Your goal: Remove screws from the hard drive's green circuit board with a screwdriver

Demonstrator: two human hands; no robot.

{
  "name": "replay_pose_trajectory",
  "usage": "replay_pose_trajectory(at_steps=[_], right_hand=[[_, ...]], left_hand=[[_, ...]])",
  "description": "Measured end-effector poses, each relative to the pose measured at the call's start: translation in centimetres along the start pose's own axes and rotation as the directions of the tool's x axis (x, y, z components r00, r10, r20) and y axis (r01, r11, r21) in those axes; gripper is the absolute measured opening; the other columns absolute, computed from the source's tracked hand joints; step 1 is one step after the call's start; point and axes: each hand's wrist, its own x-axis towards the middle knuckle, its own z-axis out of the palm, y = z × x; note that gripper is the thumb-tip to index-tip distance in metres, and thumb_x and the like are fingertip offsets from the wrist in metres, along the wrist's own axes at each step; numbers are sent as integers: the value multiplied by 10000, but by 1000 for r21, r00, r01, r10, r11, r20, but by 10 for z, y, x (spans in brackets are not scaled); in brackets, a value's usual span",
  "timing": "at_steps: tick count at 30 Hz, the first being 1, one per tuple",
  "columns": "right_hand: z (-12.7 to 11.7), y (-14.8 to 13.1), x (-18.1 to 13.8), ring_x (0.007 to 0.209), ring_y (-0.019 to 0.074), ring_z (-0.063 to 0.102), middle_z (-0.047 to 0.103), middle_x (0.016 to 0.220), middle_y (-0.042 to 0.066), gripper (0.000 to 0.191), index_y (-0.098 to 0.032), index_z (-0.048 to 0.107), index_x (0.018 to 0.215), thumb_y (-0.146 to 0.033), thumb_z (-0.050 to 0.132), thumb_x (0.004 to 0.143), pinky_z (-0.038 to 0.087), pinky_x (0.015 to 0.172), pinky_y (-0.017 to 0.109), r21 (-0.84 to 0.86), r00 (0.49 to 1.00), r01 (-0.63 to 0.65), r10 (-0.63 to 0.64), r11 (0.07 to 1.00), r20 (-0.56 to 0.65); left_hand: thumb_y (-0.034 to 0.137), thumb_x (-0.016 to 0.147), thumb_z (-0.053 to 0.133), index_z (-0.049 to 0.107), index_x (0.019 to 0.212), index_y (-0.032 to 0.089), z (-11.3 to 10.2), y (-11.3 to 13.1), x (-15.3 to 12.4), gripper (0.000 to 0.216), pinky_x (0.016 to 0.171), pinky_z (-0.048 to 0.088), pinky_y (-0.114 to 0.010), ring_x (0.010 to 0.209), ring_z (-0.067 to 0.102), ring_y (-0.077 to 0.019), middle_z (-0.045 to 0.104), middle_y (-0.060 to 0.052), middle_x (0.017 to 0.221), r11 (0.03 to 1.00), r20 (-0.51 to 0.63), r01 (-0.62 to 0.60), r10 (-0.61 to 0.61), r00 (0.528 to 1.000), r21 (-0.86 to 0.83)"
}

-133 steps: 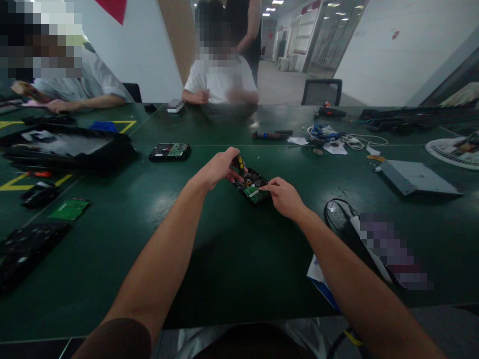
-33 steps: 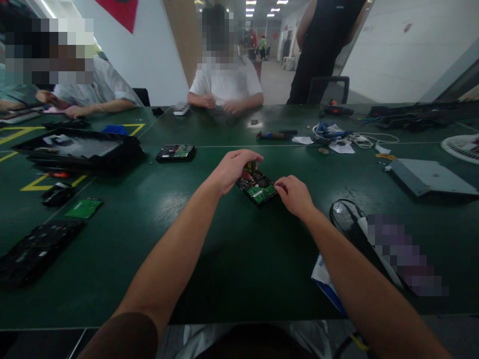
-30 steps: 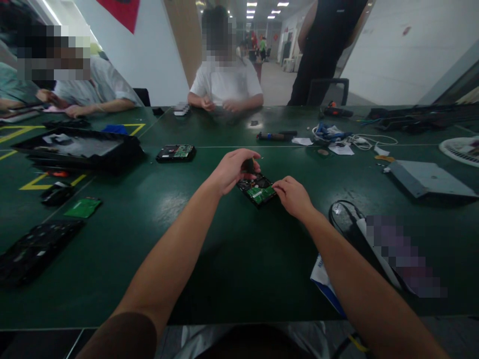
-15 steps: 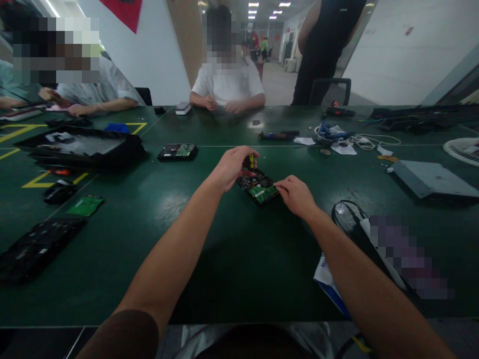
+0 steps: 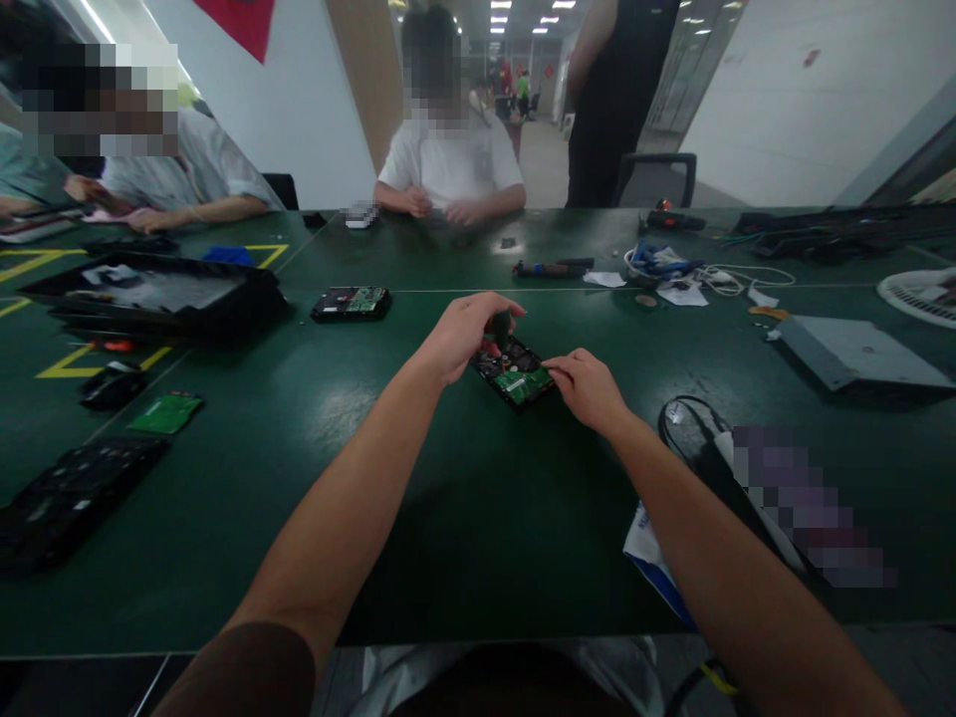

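Note:
A small hard drive (image 5: 515, 373) with a green circuit board facing up lies on the dark green table (image 5: 463, 498). My left hand (image 5: 463, 334) is curled round the black and yellow handle of a screwdriver (image 5: 499, 326) that stands upright on the drive's far end. My right hand (image 5: 587, 388) rests at the drive's right edge, fingers pinched together against it. Whether those fingers hold anything small is hidden.
A second hard drive (image 5: 351, 302) lies further left. A black tray (image 5: 149, 294), a green board (image 5: 164, 412) and dark parts sit at left. Cables (image 5: 672, 267), a grey metal plate (image 5: 851, 354) and a black cord (image 5: 687, 428) lie right. People sit and stand across the table.
The screwdriver handle has turned a little in my left hand, its yellow mark showing and then hiding. My right hand stays at the drive's edge. The standing person behind has shifted left.

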Motion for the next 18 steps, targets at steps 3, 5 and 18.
replay_pose_trajectory(at_steps=[3, 5, 18], right_hand=[[0, 1, 0, 960, 241, 634, 673, 1056, 92, 311, -255, 787, 1229, -226, 549, 1030, 519, 857, 394, -1, 1000, 3, -3, 1000, 8], [0, 1, 0, 961, 239, 632, 673, 1063, 89, 304, -261, 786, 1223, -228, 555, 1030, 516, 856, 391, -4, 1000, 2, -2, 1000, 12], [-4, -5, 0, 962, 228, 630, 667, 1026, 84, 186, -208, 767, 1084, -219, 593, 1020, 488, 873, 364, -6, 999, -43, 43, 999, 0]], left_hand=[[345, 858, 618, 693, 874, 172, 1, -3, 2, 190, 639, 542, -305, 828, 650, -206, 665, -81, 825, 988, 24, 46, -43, 999, -147], [351, 860, 605, 663, 858, 183, 3, -5, 3, 178, 663, 557, -311, 818, 653, -200, 660, -71, 808, 980, 33, 67, -62, 998, -187], [334, 871, 612, 726, 879, 158, 8, -1, -1, 210, 577, 531, -265, 835, 649, -198, 680, -92, 895, 998, -40, -38, 39, 998, 47]])
